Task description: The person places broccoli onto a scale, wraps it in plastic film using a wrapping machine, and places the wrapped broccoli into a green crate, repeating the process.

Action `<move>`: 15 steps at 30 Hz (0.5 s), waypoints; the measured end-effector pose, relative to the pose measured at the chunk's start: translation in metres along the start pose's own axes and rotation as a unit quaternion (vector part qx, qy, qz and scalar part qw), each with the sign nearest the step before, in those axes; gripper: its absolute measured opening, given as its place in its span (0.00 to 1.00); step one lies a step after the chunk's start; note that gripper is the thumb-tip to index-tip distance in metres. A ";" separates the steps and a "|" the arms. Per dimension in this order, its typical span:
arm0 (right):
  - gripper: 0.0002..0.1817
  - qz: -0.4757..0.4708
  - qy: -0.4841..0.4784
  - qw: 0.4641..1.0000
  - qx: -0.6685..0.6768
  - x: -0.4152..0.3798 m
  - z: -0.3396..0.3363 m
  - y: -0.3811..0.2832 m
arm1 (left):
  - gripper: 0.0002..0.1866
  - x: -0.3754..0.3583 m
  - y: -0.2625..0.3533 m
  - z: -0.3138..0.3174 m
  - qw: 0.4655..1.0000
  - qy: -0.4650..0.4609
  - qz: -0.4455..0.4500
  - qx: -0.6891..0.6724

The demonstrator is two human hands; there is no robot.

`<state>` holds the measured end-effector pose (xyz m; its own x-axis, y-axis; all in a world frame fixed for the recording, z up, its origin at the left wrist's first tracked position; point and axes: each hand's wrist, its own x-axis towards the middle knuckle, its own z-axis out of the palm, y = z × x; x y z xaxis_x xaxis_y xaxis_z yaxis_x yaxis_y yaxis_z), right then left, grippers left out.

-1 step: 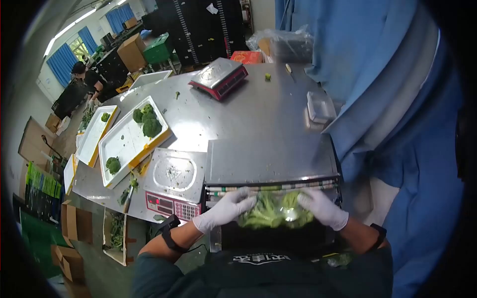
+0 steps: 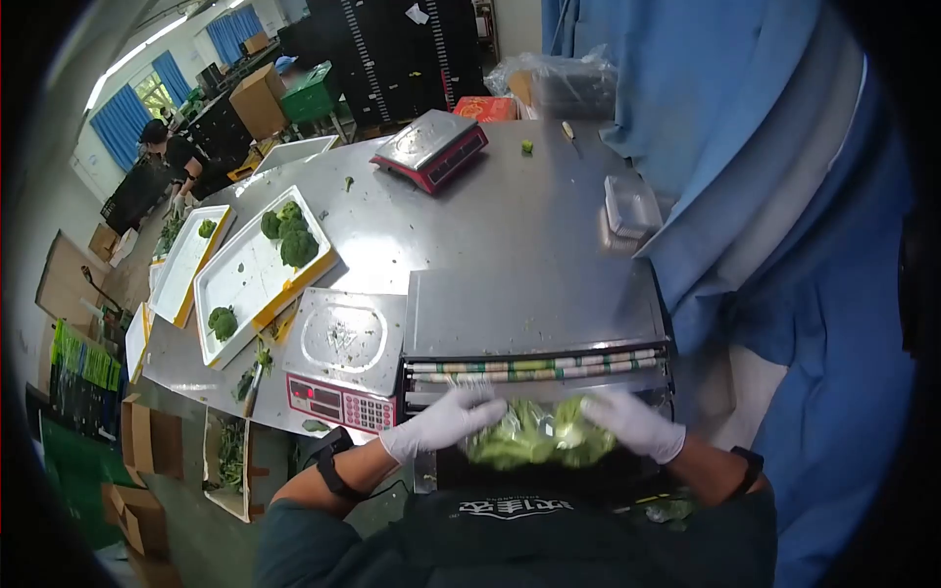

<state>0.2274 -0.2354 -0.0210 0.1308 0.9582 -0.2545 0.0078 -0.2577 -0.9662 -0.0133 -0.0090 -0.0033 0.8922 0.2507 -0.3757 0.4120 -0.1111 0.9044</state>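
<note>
A clear-film pack of broccoli, its pale stalks and green pieces shining through the plastic, is held low in front of my body. My left hand, in a white glove, grips its left side. On the opposite side my right hand, gloved too, has its fingers over the top right edge. Just beyond the pack lie the rollers of a metal wrapping machine. The underside of the pack and some fingertips are hidden.
A scale with a lit display stands left of the machine, a second scale farther back. White trays hold broccoli heads; a knife lies near the left edge. Clear containers are stacked by the blue curtain. A person works far left.
The pack has come slightly down towards my body, and more of the rollers shows behind it. Both hands stay at its sides.
</note>
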 end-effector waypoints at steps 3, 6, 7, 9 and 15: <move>0.27 0.243 -0.081 0.964 -0.074 -0.043 -0.007 0.029 | 0.33 0.016 -0.022 0.051 0.981 -0.129 -0.106 0.100; 0.25 0.147 -0.161 0.944 -0.247 -0.037 0.036 0.149 | 0.35 -0.005 -0.108 0.072 0.974 -0.097 -0.171 -0.114; 0.26 0.146 -0.085 0.985 -0.042 -0.064 0.046 0.146 | 0.36 -0.012 -0.097 0.074 0.973 -0.094 -0.181 -0.109; 0.26 0.207 0.019 0.956 0.205 -0.080 0.051 0.116 | 0.37 -0.030 -0.098 0.082 0.971 -0.087 -0.196 -0.107; 0.17 0.053 0.149 0.986 -0.053 -0.114 0.038 0.083 | 0.22 -0.078 -0.127 0.076 0.996 0.008 0.077 -0.039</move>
<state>0.1759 -0.3613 -0.0734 0.4213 0.8504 -0.3153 0.0802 -0.3813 -0.9210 -0.1211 -0.0878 -0.1043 0.9405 0.2520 -0.2279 0.2536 -0.0746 0.9644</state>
